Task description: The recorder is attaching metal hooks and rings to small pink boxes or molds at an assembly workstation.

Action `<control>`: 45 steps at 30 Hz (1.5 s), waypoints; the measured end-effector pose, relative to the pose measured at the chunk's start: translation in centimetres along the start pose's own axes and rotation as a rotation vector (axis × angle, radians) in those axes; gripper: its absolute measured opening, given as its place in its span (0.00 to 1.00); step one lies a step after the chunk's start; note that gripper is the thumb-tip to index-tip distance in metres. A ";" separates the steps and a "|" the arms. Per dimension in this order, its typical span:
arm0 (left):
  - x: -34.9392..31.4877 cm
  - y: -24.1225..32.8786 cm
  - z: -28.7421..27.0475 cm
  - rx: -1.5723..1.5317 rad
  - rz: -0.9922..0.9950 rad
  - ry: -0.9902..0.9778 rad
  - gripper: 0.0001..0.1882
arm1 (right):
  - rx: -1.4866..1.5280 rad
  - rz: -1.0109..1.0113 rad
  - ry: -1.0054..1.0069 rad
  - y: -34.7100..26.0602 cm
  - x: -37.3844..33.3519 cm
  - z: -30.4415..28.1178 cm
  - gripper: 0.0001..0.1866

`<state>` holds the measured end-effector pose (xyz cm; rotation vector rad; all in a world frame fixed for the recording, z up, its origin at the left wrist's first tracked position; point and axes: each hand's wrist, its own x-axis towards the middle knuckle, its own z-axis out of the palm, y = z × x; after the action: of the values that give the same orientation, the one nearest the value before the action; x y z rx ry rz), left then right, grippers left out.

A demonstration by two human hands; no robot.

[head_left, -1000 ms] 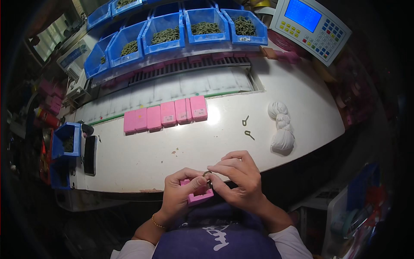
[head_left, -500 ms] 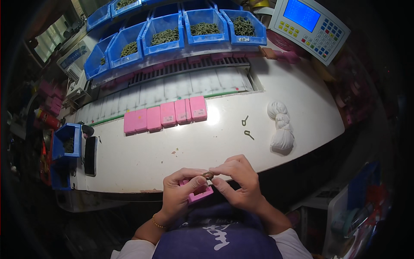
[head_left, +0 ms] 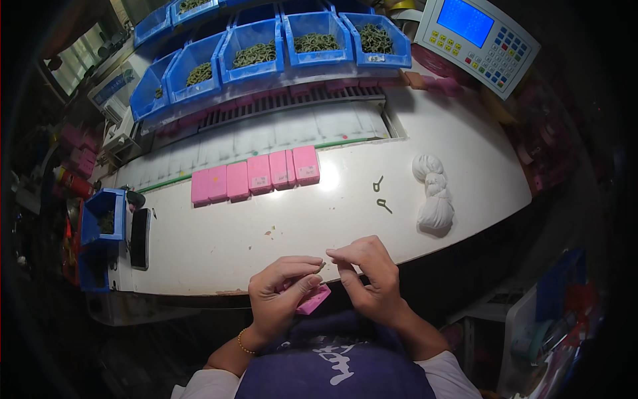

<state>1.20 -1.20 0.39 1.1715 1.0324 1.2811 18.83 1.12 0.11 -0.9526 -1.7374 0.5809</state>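
From the head camera we look down on two bare hands at the near edge of a white table [head_left: 319,229]. The left hand [head_left: 276,289] is closed around a pink block [head_left: 315,300], which tilts in the grip and is partly covered by the fingers. At this hand's fingertips we see a small green piece [head_left: 323,265], mostly hidden, so we cannot tell its full shape. The right hand [head_left: 373,279] is just beside it, its thumb and fingers apart with a moderate gap between them. Beyond the hands we find a row of pink blocks [head_left: 237,181] standing side by side along a green strip [head_left: 174,181]. To the right lie two green loops with tails [head_left: 383,205], near each other, and past them a knotted white cloth [head_left: 435,213]. At the back we see blue bins [head_left: 252,70] holding green pieces, and a control panel [head_left: 458,50] with a lit blue screen.
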 end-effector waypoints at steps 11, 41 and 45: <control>0.1 -0.8 -0.9 -0.164 -0.099 -0.031 0.07 | 0.039 0.005 -0.023 -0.2 0.0 -0.1 0.11; -0.1 -0.5 -0.6 -0.036 -0.041 0.038 0.06 | 0.021 0.031 -0.075 -0.2 0.0 0.4 0.10; 0.0 -0.4 -0.6 -0.026 -0.055 0.038 0.05 | 0.233 0.203 -0.174 0.1 -0.2 0.2 0.10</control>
<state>0.64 -1.19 -0.05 1.0951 1.0660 1.2741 18.70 1.02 -0.22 -0.9402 -1.6887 1.0018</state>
